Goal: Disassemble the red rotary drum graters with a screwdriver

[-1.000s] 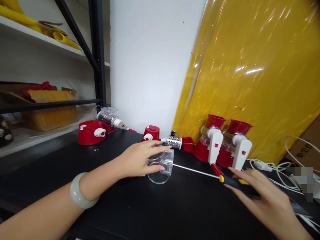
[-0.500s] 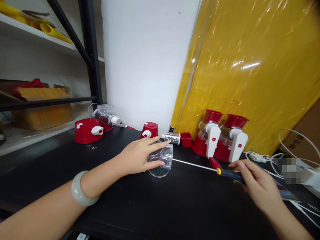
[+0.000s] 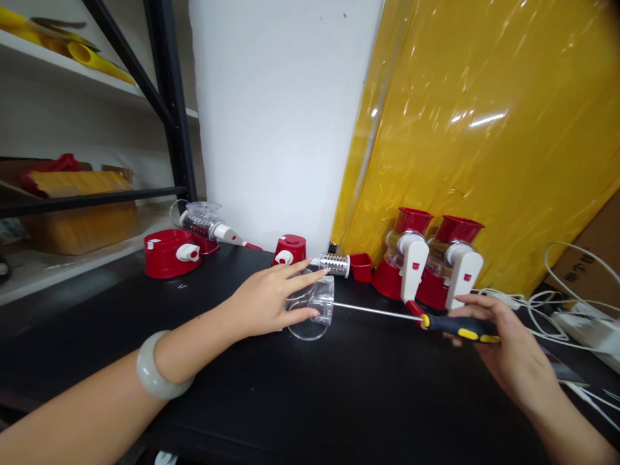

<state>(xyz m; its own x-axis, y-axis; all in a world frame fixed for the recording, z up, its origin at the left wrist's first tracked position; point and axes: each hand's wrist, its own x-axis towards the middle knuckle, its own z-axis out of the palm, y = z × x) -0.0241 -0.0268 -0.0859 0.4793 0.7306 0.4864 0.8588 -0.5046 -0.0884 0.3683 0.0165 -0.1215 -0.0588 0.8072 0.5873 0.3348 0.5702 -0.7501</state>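
My left hand (image 3: 272, 298) lies with fingers spread over a clear plastic grater housing (image 3: 325, 290), holding it on its side on the black table. Its thumb and fingers rest on the housing, and the palm hides part of it. My right hand (image 3: 514, 352) has a screwdriver (image 3: 460, 326) by its black-and-yellow handle, with the fingers fairly loose around the grip. The long metal shaft runs level to the left, and its tip goes to the housing's right end. Whether a screw sits there is too small to see. Just behind the housing lies a metal grater drum (image 3: 335, 265).
Two assembled red-and-white rotary graters (image 3: 414, 258) stand at the back right. Red bases (image 3: 170, 255) and a grater lying at an angle (image 3: 206, 226) are at the back left. White cables (image 3: 557, 323) tangle on the right. A black-framed shelf (image 3: 169, 97) rises on the left.
My right hand has shifted slightly right and its grip has loosened and turned, so the handle's yellow patches now show. My left hand and the clear housing stay nearly in place.
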